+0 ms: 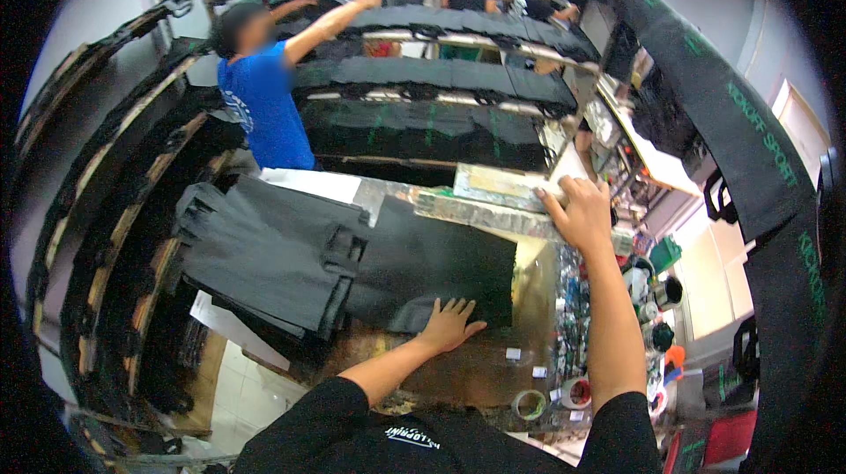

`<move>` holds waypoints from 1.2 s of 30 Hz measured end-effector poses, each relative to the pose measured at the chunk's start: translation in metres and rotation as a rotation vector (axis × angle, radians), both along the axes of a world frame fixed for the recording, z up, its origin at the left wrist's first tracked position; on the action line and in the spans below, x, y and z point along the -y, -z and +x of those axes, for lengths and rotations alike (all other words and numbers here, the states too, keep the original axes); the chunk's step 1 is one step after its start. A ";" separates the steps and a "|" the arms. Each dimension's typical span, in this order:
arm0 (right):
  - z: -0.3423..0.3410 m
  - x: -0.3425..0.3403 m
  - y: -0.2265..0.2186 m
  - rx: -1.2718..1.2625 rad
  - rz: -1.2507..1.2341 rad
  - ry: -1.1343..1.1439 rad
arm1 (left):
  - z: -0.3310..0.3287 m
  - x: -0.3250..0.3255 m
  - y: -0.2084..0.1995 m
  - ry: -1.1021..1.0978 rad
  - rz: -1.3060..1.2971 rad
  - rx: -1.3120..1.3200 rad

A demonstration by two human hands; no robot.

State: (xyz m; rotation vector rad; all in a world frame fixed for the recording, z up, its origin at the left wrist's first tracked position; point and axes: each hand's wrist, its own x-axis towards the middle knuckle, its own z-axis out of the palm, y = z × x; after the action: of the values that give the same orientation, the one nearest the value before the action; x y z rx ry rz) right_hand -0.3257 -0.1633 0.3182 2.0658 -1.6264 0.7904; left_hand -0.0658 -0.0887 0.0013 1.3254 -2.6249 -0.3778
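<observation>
My left hand (451, 326) lies with fingers spread on the near edge of a flat black fabric bag (441, 267). The bag is spread over the worktable (379, 355). Left of it rests a stack of black fabric bags (264, 232), their handles showing at the right side. At the table's far side, my right hand (583, 210) is closed round the right end of a paint-stained frame (493, 210), seen nearly edge-on. Part of the grip is hidden behind the fingers.
Paint pots (667, 292) and tape rolls (530, 404) crowd the table's right side. Racks of black bags (423, 126) surround the table at the back and left. A co-worker in blue (264, 108) reaches toward a rack. Printed black bags (749, 139) hang at right.
</observation>
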 end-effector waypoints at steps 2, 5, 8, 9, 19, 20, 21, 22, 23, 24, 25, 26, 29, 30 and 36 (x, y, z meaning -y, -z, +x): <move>-0.011 -0.001 0.002 -0.023 -0.013 0.013 | -0.022 -0.012 0.031 0.106 -0.035 0.051; -0.017 0.004 0.009 -0.044 0.022 0.025 | 0.002 -0.013 0.055 0.281 0.026 0.165; -0.019 0.011 0.014 -0.041 -0.027 -0.002 | -0.003 -0.017 0.062 0.284 0.026 0.088; -0.021 0.013 0.013 -0.039 -0.023 0.004 | -0.014 -0.015 0.057 0.274 0.022 0.082; -0.027 0.034 0.009 0.001 -0.081 -0.010 | -0.099 -0.045 0.060 0.197 0.039 -0.095; -0.028 0.034 0.010 0.002 -0.079 -0.009 | -0.100 -0.047 0.058 0.196 0.052 -0.093; -0.028 0.034 0.009 0.002 -0.078 -0.008 | -0.100 -0.049 0.057 0.195 0.065 -0.091; -0.028 0.034 0.009 0.003 -0.076 -0.007 | -0.100 -0.051 0.056 0.194 0.078 -0.088; -0.027 0.035 0.008 -0.001 -0.066 -0.004 | -0.100 -0.052 0.057 0.193 0.072 -0.084; -0.026 0.035 0.008 -0.004 -0.057 -0.002 | -0.100 -0.054 0.057 0.192 0.066 -0.079; -0.025 0.034 0.007 -0.007 -0.046 -0.001 | -0.100 -0.056 0.058 0.189 0.061 -0.074; -0.024 0.033 0.006 -0.011 -0.040 0.008 | -0.100 -0.057 0.058 0.191 0.056 -0.082; -0.022 0.029 0.006 -0.016 -0.016 0.029 | -0.100 -0.060 0.057 0.202 0.062 -0.096; -0.021 0.027 0.005 -0.031 -0.008 0.041 | -0.099 -0.062 0.054 0.208 0.079 -0.090; -0.023 0.031 0.004 -0.047 0.014 0.039 | -0.081 -0.048 0.029 0.271 0.295 0.073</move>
State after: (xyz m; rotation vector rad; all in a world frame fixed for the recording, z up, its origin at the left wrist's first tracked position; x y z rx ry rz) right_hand -0.3488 -0.1939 0.3143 2.0400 -1.6464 0.7134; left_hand -0.1471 -0.0412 -0.0274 1.0712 -2.9055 -0.7969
